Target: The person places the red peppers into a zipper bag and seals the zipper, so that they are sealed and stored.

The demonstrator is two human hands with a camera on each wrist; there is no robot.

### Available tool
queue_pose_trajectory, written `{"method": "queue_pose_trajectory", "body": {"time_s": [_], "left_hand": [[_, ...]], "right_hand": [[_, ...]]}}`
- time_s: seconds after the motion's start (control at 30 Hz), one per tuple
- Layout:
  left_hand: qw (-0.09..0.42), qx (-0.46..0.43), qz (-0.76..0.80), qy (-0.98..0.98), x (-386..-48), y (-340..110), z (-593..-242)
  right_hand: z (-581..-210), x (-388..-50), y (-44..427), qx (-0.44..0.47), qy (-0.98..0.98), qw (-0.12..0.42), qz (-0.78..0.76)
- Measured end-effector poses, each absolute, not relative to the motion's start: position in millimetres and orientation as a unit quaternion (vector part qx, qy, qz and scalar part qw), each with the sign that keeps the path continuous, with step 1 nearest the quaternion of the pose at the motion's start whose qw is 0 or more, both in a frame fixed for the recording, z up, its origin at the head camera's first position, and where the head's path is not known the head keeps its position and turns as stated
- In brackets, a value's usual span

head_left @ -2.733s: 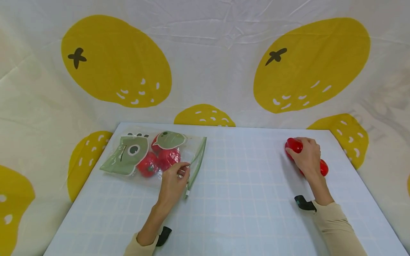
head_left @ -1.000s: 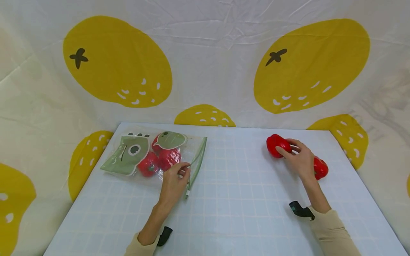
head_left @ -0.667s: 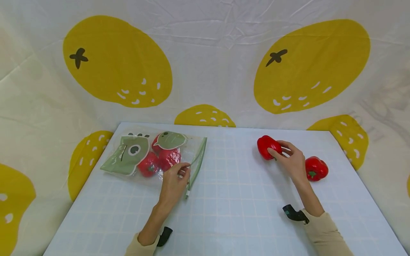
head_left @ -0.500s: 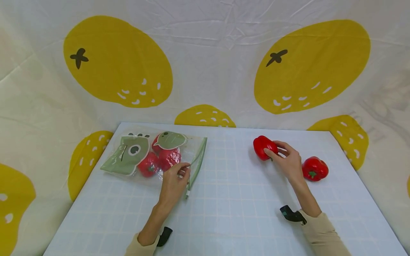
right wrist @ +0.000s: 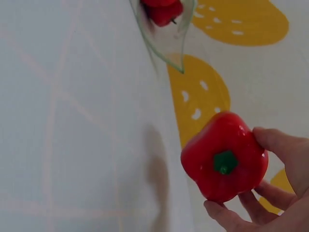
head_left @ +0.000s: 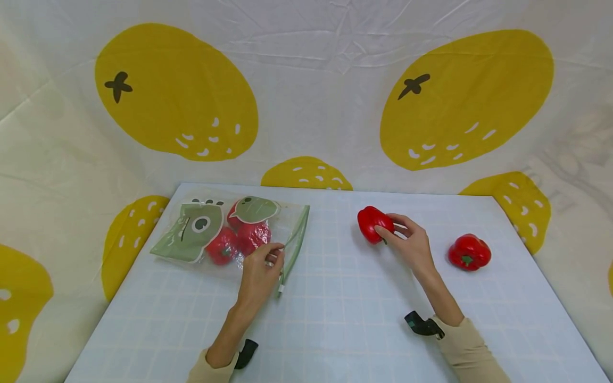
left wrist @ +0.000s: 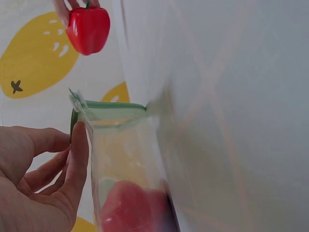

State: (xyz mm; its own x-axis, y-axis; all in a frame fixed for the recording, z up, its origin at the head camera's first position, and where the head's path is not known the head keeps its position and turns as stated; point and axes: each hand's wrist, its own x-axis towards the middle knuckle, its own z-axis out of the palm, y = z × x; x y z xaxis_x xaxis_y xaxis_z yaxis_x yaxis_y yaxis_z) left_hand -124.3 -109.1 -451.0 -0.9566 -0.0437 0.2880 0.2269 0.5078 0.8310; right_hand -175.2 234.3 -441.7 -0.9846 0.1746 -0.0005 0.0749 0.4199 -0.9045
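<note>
My right hand point(head_left: 409, 242) grips a red bell pepper point(head_left: 375, 224) between thumb and fingers, held above the table; its green stem point(right wrist: 225, 162) faces the right wrist camera. With thumb and fingertips, my left hand point(head_left: 261, 271) pinches the upper edge of a clear zip bag point(head_left: 292, 213) with green trim and a green cartoon print. The bag lies at the left of the table, its mouth facing right and parted in the wrist views. Several red peppers point(head_left: 222, 247) are inside, partly hidden by the print. Another red bell pepper point(head_left: 470, 252) rests at the table's right.
A white table point(head_left: 345, 319) with a faint grid carries everything. Behind it and at both sides hangs a pale cloth point(head_left: 316, 80) printed with yellow fruit. A white slider point(head_left: 281, 289) sits at the near end of the bag's zip.
My right hand has lifted one bell pepper from beside the other and carried it left toward the bag. The left hand has stayed at the bag's edge.
</note>
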Motion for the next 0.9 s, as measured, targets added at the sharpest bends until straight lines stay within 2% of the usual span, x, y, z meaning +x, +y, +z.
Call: {"method": "queue_pose_trajectory", "body": {"time_s": [0.9], "left_hand": [[0.159, -0.058, -0.493, -0.853, -126, -107, -449]], "right_hand": [[-453, -174, 170, -0.019, -0.799, -0.018, 0.601]]}}
